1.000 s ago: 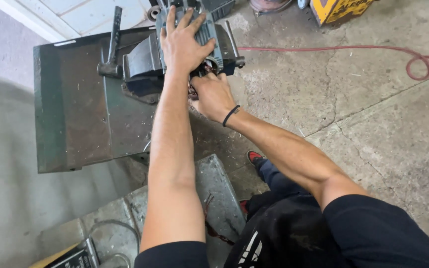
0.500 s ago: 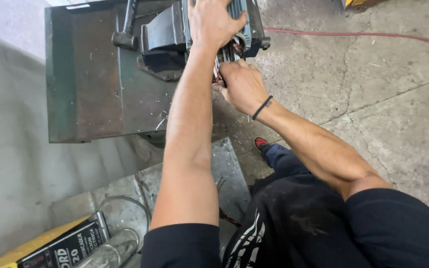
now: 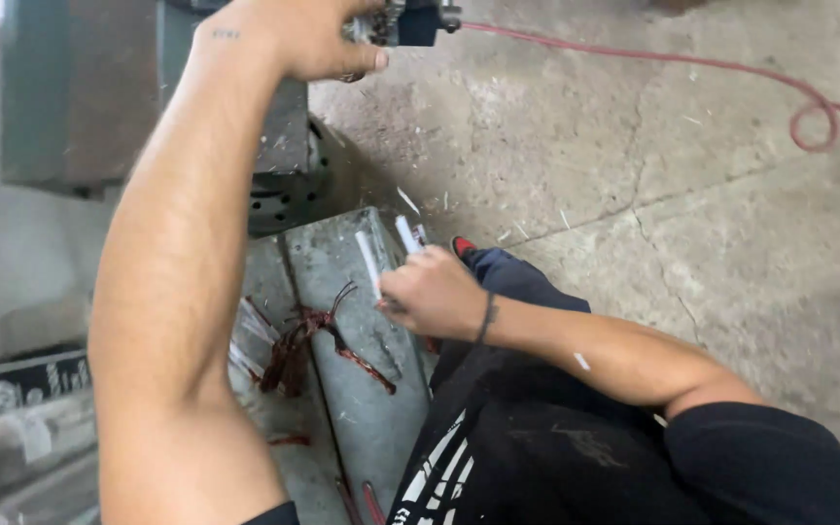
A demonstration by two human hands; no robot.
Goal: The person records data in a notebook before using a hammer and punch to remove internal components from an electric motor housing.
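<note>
Hands, head view: left hand (image 3: 308, 39) reaches up, fingers curled around a metal part (image 3: 396, 17) at the top edge above the green surface (image 3: 80, 97). Right hand (image 3: 435, 292) lower down, closed on two white strips (image 3: 386, 253) over a grey metal slab (image 3: 342, 321). Beside it: tangled reddish copper wire (image 3: 318, 340). Cracked concrete floor (image 3: 634, 194); red cord (image 3: 731, 73) across it. Left forearm blocks much of the slab.

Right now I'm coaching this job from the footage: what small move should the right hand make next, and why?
Probably lift the white strips up toward the motor. The right hand already pinches them low, over the grey slab, while the left hand rests on the motor at the top edge. Copper wire scraps lie on the slab beside the right hand.
</note>
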